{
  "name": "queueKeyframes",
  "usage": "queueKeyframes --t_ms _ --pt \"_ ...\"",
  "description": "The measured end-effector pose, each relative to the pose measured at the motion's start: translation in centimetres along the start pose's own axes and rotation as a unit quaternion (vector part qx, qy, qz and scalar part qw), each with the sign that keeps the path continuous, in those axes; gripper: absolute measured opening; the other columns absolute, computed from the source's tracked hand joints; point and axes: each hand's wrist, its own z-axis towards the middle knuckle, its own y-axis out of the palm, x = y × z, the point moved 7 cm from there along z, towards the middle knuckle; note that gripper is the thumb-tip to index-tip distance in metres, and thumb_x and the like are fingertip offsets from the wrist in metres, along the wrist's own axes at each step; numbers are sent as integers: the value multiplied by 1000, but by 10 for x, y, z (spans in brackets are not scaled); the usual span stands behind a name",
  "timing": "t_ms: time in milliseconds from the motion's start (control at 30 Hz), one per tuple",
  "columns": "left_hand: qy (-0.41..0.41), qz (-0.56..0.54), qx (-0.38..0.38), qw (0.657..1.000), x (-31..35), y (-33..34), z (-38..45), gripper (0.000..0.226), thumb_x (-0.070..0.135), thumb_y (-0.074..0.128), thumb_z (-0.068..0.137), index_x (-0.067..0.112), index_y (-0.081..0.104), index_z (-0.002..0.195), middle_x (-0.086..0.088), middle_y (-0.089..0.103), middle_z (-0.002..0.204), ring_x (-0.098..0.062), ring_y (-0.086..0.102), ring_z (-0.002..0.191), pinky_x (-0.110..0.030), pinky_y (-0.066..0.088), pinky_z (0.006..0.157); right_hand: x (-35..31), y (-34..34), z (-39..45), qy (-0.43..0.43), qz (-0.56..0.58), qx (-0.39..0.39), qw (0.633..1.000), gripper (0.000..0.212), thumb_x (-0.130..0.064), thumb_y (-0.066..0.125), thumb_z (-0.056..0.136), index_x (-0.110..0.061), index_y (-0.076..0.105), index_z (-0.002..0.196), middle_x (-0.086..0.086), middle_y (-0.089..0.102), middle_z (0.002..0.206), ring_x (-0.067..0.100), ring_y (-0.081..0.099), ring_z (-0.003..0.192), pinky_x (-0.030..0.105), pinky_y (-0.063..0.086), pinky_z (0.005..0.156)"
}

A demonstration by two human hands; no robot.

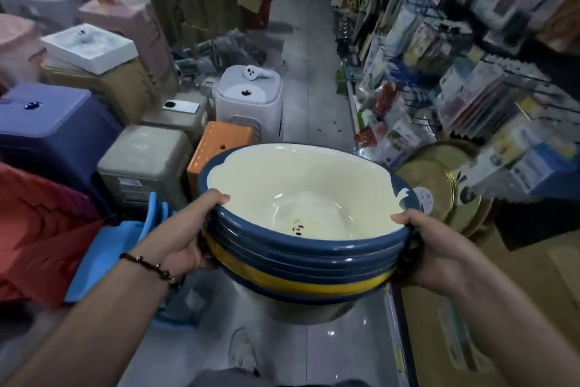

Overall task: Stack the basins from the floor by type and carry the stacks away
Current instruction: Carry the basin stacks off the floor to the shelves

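Left hand (182,229) grips the left side of the stack of basins (301,248), thumb hooked over the top rim and fingers curled beneath the nested rims. Right hand (430,248) grips the right side of the same stack in mirror fashion, thumb on the rim and fingers underneath. The hands are set well apart, one on each side, and the stack hangs between them above the tiled floor (314,97), carried clear of any support. A beaded bracelet (150,265) circles the left wrist.

The stack consists of several nested basins with dark blue rims; one yellow rim (282,281) shows among the lower layers. The uppermost basin has a cream interior bearing a small printed mark near its base.

To the left of the stack, just beside the left forearm, stand light blue plastic items (122,248), and beyond them rows of plastic stools in red, dark blue, grey, orange (216,148), tan and pink. A white stool (248,101) stands further up the aisle with a white handheld controller (259,72) lying on its seat. A phone (180,106) rests on a grey stool nearby.

To the right, round golden trays (439,179) lean near the stack, below racks of packaged goods (470,57).
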Motion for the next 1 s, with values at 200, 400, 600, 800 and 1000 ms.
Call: queueKeyframes --t_ms 200,400,600,800,1000 --pt "5 32 -37 999 94 28 64 51 39 74 67 21 65 113 -13 72 108 -34 65 104 -51 52 88 -61 37 43 15 56 -11 998 25 -17 58 85 -8 64 107 14 62 96 32 55 98 46 40 102" --pt "12 76 -49 996 167 68 129 67 41 80 53 24 62 115 -16 68 115 -40 61 108 -63 47 90 -132 49 97 10 118 -7 993 12 -13 59 85 -4 61 91 16 63 95 34 58 90 46 45 89" --pt "21 111 -39 993 240 127 211 50 39 74 71 25 57 116 -15 62 122 -39 58 110 -60 47 92 -215 31 203 -5 114 9 993 36 -18 70 73 -8 64 108 14 64 100 34 62 99 43 44 95" --pt "-5 110 -35 993 317 208 304 72 40 79 63 15 53 126 -20 64 121 -41 61 109 -60 51 86 -330 10 317 -11 91 -14 996 78 -24 81 56 -14 60 130 16 65 124 34 61 114 46 42 97" --pt "0 67 -18 998 378 263 372 77 41 79 62 18 54 130 -20 63 125 -41 62 111 -65 47 91 -448 5 404 -7 36 -23 999 87 -23 83 40 -16 63 125 13 60 127 34 60 114 53 49 92"
